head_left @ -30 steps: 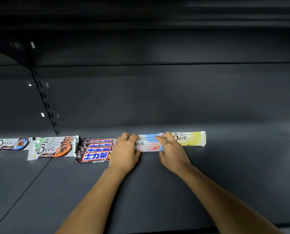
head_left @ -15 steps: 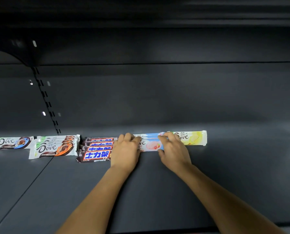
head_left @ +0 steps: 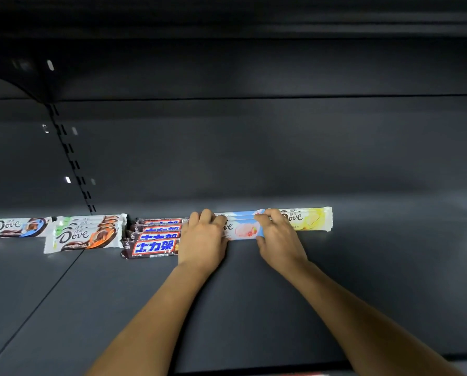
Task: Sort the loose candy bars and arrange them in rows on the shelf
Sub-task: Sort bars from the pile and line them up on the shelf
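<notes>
nearest me the shelf is a flat, matte dark-grey deck, with my two bare forearms lying across it. my left hand curls its fingers over the left end of the pale pink dove bars, and my right hand pinches their right end. these slim glossy wrappers lie flat between the hands, overlapping. just right of my right hand, partly under its fingers, lies a yellow dove bar. against my left hand's left side sit brown snickers bars, overlapped. farther left are white-and-orange dove bars and a single blue-marked dove bar. beyond the hands rises the smooth dark back panel, with a slotted upright to the left.
</notes>
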`<control>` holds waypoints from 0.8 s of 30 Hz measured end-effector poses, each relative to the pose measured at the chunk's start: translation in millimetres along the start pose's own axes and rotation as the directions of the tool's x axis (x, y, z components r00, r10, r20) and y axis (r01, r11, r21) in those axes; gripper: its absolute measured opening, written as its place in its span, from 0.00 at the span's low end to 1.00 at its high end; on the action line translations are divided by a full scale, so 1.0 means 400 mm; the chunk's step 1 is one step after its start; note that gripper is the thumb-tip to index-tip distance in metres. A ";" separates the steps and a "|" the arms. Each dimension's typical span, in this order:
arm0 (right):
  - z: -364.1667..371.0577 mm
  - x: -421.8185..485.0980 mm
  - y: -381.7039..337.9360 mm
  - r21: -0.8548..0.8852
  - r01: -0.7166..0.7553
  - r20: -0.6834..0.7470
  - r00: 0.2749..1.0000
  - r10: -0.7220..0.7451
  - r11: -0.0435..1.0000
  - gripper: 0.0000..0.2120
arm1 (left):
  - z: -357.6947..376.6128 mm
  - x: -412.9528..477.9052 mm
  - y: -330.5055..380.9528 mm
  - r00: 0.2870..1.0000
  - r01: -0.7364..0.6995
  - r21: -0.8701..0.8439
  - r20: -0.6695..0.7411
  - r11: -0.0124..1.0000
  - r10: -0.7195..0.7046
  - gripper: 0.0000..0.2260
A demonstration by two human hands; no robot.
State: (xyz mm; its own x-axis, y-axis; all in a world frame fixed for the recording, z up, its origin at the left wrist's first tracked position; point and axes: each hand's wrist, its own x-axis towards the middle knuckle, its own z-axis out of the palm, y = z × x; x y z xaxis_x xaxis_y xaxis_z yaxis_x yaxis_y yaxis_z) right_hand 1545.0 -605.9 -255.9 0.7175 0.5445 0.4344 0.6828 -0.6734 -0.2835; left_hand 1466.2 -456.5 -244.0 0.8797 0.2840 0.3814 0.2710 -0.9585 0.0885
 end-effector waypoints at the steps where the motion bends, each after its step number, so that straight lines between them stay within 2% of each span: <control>1: 0.000 0.000 0.000 -0.001 -0.001 -0.002 1.000 0.001 1.000 0.21 | -0.001 0.000 -0.001 1.000 -0.007 0.005 0.004 1.000 0.007 0.17; 24: 0.001 0.009 -0.009 -0.027 -0.019 0.002 1.000 0.019 0.999 0.18 | -0.001 0.010 0.003 1.000 0.013 0.039 -0.016 0.999 -0.013 0.17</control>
State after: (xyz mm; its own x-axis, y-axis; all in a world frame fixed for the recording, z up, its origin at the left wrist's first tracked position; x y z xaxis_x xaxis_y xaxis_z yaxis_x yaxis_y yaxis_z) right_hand 1545.1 -601.5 -253.6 0.7304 0.5327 0.4274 0.6653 -0.6965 -0.2688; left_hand 1469.8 -456.4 -242.0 0.8697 0.2956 0.3952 0.2978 -0.9529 0.0572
